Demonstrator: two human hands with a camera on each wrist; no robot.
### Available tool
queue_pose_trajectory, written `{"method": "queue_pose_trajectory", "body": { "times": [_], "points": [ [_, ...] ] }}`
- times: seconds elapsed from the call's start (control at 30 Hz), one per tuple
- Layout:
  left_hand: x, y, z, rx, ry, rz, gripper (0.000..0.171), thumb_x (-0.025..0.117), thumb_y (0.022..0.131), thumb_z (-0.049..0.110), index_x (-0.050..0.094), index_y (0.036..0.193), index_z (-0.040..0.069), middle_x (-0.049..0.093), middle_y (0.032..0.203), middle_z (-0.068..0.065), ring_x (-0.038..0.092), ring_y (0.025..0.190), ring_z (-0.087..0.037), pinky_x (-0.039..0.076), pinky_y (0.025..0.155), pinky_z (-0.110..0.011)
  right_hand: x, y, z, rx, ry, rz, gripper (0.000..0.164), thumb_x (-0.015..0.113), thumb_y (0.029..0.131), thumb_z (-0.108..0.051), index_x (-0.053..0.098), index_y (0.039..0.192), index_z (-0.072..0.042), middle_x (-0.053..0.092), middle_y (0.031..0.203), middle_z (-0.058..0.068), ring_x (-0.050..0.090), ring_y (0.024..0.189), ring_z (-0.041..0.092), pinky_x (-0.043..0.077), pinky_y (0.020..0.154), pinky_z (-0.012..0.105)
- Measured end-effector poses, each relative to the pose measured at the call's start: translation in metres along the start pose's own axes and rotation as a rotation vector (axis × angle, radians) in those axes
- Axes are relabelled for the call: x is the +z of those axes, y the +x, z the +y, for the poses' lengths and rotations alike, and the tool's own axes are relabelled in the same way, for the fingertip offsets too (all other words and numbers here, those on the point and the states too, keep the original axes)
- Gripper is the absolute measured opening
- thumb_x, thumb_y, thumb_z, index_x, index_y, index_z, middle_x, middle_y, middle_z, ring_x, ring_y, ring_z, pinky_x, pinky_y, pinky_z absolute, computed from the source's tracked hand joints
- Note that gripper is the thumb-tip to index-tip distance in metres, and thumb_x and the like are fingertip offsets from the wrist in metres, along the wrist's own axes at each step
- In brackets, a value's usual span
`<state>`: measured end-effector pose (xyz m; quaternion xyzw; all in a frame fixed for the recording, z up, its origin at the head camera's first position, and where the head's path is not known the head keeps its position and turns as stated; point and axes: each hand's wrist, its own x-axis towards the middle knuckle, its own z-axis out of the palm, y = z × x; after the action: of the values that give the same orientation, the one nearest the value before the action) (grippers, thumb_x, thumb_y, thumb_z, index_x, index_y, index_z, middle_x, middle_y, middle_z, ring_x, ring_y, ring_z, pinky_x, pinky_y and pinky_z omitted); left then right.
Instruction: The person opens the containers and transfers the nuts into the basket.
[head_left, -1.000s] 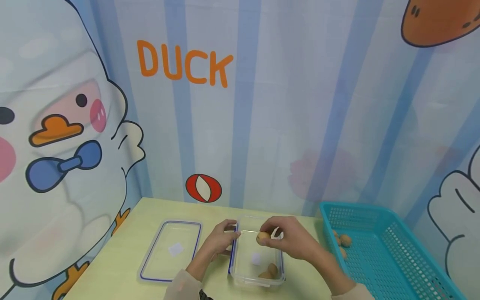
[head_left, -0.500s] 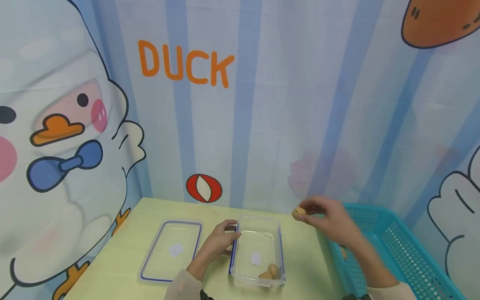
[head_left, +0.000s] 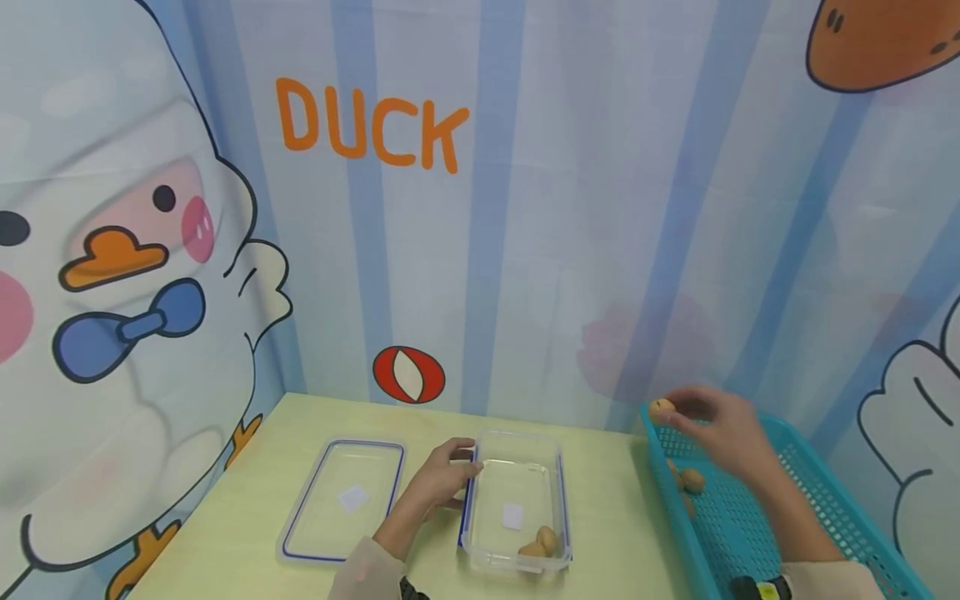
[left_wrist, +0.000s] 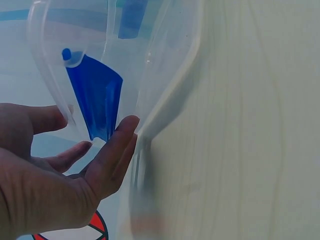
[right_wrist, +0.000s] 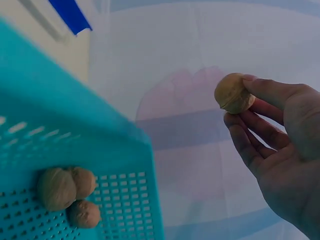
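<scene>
My right hand (head_left: 716,429) pinches a walnut (head_left: 662,409) between thumb and fingertips, over the far left corner of the turquoise basket. In the right wrist view the seam on this walnut (right_wrist: 234,94) shows. Several walnuts (head_left: 692,481) lie inside the basket against its left wall. My left hand (head_left: 438,483) holds the left side of a clear plastic container (head_left: 513,560). The left wrist view shows thumb and fingers around its blue locking flap (left_wrist: 97,95), the thumb at the rim. Two walnuts (head_left: 546,542) lie in the container's near right corner.
A clear lid (head_left: 341,500) with a blue seal lies flat on the pale yellow table (head_left: 607,533), left of the container. The perforated basket (head_left: 813,492) stands at the right. Behind the table hangs a curtain (head_left: 555,250) printed with ducks.
My right hand has moved right from above the container to the basket's far left corner, still holding the walnut. My left hand stays on the container.
</scene>
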<state>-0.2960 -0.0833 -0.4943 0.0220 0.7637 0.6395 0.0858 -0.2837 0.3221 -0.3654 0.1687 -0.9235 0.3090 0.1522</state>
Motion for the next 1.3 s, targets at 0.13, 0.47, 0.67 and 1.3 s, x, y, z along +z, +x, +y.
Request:
{"method": "queue_pose_trajectory", "body": {
  "times": [0.13,0.47,0.67,1.3],
  "points": [
    [-0.001,0.000,0.000,-0.003,0.004,0.005,0.054,0.065,0.104,0.014,0.047,0.154,0.000,0.047,0.154,-0.030,0.058,0.128,-0.051,0.062,0.085,-0.061,-0.001,0.002,0.011,0.054,0.014,0.006,0.041,0.071,0.103,-0.040,0.071,0.130,-0.007,0.074,0.123,0.015,0.069,0.113,0.037,0.057,0.091,0.059],
    [0.000,0.001,-0.001,0.001,-0.001,0.000,0.054,0.066,0.104,0.014,0.047,0.153,0.000,0.047,0.154,-0.030,0.058,0.127,-0.050,0.063,0.083,-0.059,0.003,-0.006,0.047,0.158,-0.031,0.028,0.051,0.070,0.103,-0.044,0.069,0.128,0.000,0.072,0.122,0.024,0.067,0.111,0.043,0.057,0.088,0.059],
    [0.000,0.001,0.001,-0.005,-0.004,-0.001,0.054,0.065,0.104,0.013,0.047,0.153,0.000,0.047,0.154,-0.030,0.059,0.127,-0.049,0.063,0.083,-0.058,0.006,-0.011,0.069,0.245,-0.070,-0.039,0.064,0.069,0.101,-0.054,0.068,0.128,0.004,0.070,0.123,0.028,0.065,0.113,0.048,0.057,0.084,0.059],
    [-0.002,0.001,-0.001,0.000,-0.012,-0.014,0.054,0.065,0.105,0.014,0.047,0.154,0.000,0.047,0.154,-0.030,0.060,0.125,-0.048,0.064,0.081,-0.057,0.021,-0.014,0.096,0.258,-0.100,-0.062,0.056,0.071,0.103,-0.042,0.067,0.130,0.006,0.070,0.123,0.030,0.065,0.113,0.049,0.057,0.083,0.059]
  ]
}}
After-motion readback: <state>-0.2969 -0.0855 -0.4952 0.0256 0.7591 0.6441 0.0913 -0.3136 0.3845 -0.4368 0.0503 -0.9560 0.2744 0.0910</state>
